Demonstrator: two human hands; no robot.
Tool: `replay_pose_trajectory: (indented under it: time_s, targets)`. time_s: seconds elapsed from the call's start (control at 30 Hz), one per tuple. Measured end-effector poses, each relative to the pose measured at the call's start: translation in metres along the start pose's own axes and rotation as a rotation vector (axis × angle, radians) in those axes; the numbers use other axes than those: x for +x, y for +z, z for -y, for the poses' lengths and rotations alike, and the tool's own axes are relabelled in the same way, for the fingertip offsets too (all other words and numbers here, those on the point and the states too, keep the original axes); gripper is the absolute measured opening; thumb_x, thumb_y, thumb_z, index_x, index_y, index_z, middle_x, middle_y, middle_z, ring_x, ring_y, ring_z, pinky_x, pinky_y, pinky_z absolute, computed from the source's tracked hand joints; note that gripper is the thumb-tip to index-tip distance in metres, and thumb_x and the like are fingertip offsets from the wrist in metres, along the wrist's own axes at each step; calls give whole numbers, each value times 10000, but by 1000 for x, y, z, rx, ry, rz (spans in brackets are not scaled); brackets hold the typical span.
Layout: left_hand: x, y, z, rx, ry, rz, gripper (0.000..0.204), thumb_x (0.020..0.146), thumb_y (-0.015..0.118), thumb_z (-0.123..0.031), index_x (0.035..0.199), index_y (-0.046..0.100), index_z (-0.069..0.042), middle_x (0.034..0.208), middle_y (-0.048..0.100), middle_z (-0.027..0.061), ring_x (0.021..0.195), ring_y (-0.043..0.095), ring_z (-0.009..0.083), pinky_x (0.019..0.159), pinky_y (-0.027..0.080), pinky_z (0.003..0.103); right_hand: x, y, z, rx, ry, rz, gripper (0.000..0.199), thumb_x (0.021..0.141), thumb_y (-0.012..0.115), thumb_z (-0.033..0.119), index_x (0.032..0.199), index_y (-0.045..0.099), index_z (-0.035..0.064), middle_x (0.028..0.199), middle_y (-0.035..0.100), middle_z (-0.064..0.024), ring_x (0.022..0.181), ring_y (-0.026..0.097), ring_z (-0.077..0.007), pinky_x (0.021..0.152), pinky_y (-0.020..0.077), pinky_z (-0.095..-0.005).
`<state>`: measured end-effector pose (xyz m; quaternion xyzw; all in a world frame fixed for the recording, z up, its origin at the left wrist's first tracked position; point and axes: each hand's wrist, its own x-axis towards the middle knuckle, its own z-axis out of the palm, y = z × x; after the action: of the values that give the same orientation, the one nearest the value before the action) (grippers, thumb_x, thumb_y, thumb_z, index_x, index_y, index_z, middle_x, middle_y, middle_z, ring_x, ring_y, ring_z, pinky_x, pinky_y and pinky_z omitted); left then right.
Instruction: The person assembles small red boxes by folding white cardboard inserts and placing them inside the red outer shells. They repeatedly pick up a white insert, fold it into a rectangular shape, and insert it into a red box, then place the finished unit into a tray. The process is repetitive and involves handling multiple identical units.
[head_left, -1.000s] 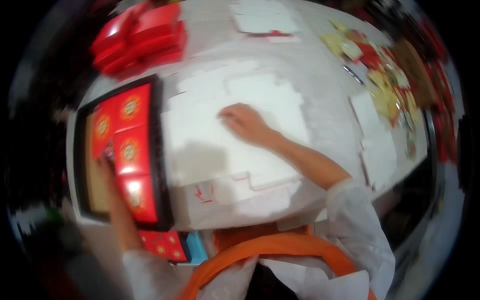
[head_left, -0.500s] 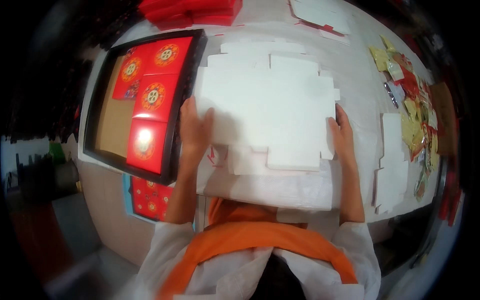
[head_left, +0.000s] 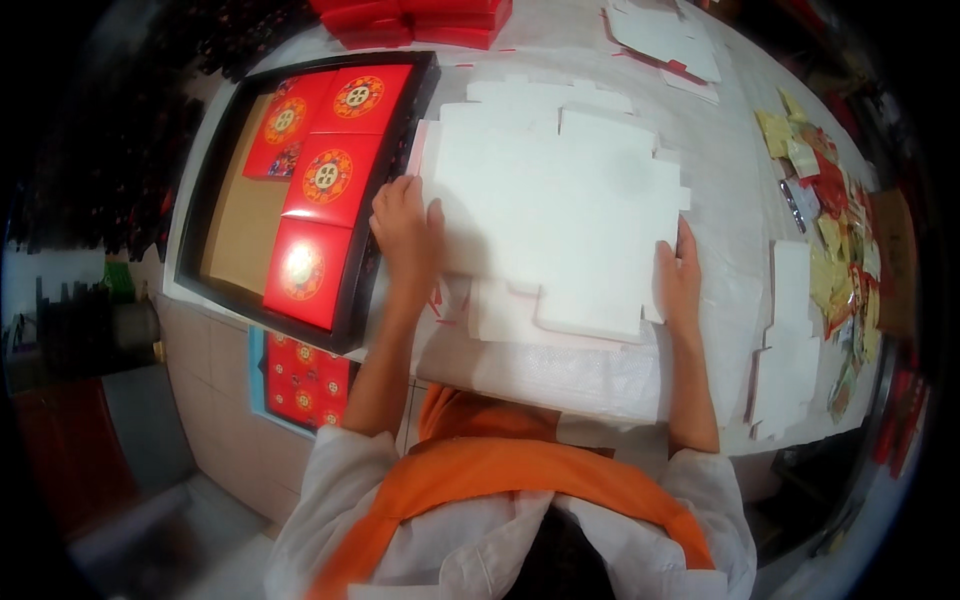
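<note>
A flat, unfolded white box blank [head_left: 550,200] lies in front of me, its tabbed edges overlapping at least one more blank [head_left: 500,310] beneath. My left hand [head_left: 408,225] is at its left edge, fingers bent down by the edge and thumb toward the white face. At the opposite edge, my right hand [head_left: 680,280] pinches the cardboard between thumb and fingers. Just left of my left hand stands a dark-rimmed tray [head_left: 350,310] holding several red square boxes [head_left: 325,180] with round orange-gold patterns.
Red boxes [head_left: 450,25] are stacked at the back. More white blanks [head_left: 665,45] lie far right, and a narrow white one [head_left: 785,330] near right. Small yellow and red packets [head_left: 835,220] line the right table edge. A red patterned box [head_left: 305,380] sits below the table's left edge.
The view has shifted slightly, so the table things appear farther right. My left hand's fingers have curled more at the blank's left edge, where a pinkish strip now shows. My right hand keeps its place.
</note>
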<state>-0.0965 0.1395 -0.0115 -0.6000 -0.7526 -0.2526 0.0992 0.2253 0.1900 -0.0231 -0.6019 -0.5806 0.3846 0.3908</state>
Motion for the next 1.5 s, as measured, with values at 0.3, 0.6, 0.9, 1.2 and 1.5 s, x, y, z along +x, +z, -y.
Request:
replay_pose_trajectory:
  time_s: [0.3,0.6,0.9,1.2,1.5]
  targets:
    - [40,7,18,168,-209,262,164,823,522,-139,905,536,2,862,588,194,767,574,370,669,439,451,0,-1,-4,27,-50,2,496,854,484,136,1309,348,-6,1246,473,-176,1148,458,-236,950,352,-302]
    - [60,-106,-31,-981,-173,97,82,866,498,-96,900,513,-23,762,573,29,686,537,86,610,428,226,2,-16,5,172,97,37,527,854,531,181,1321,348,23,1213,498,-154,1110,477,-204,936,368,-297]
    - [29,-86,-6,-1139,-516,361,500,825,566,-117,1285,402,-8,1087,560,134,944,558,194,805,455,258,-4,-30,29,318,45,143,474,859,528,162,1293,393,26,1230,482,-140,1123,464,-196,939,368,-303]
    - [1,-62,67,-1180,-543,154,440,881,455,-192,1243,390,48,1139,518,160,977,550,241,867,447,338,-6,-24,16,54,-74,89,402,830,524,137,1206,474,3,1170,522,-132,1000,536,-190,881,406,-287]
    - [-47,-76,0,-1010,-671,554,367,845,508,-74,1190,472,45,1010,597,112,869,566,157,748,455,266,-13,-63,54,816,363,99,485,911,404,340,1241,454,-11,1104,572,-85,996,528,-163,839,411,-253]
